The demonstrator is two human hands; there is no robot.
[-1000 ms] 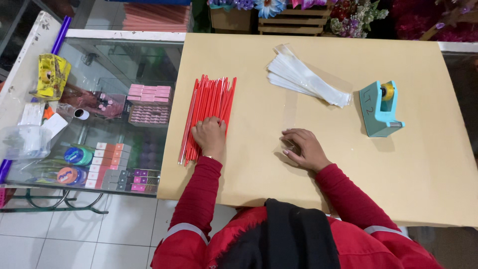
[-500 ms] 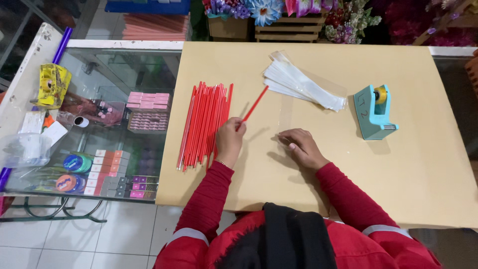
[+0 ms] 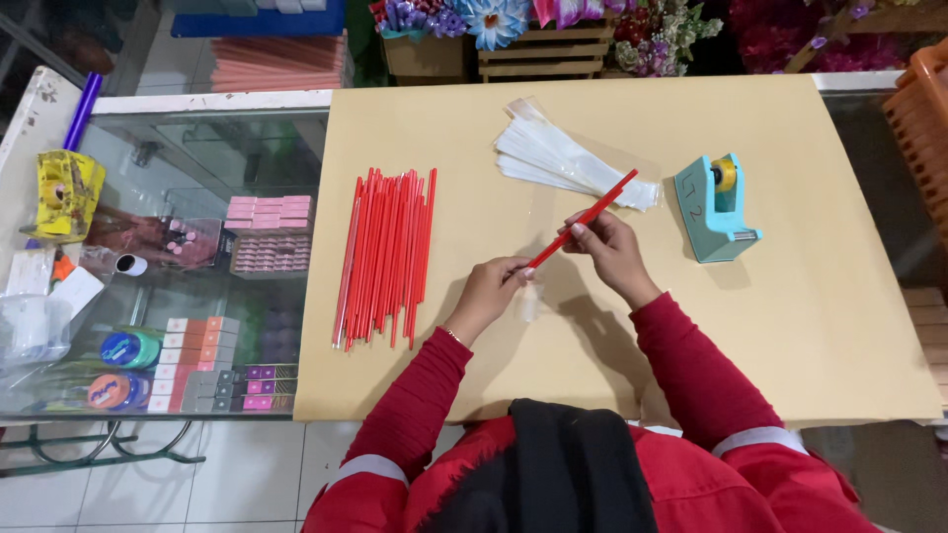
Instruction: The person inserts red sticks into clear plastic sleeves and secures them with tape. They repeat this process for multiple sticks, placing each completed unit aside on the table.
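Red stick point(image 3: 583, 219): raised aslant over the tabletop point(image 3: 790, 326); lower end pinched in left hand point(image 3: 491, 291), middle pinched in right hand point(image 3: 610, 247), for steadiness. Stick pile point(image 3: 387, 255) kept alongside, within reach.

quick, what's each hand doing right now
Left hand: closed, pinching the lower end of a thin red plastic stick.
Right hand: closed on the same stick, further up.
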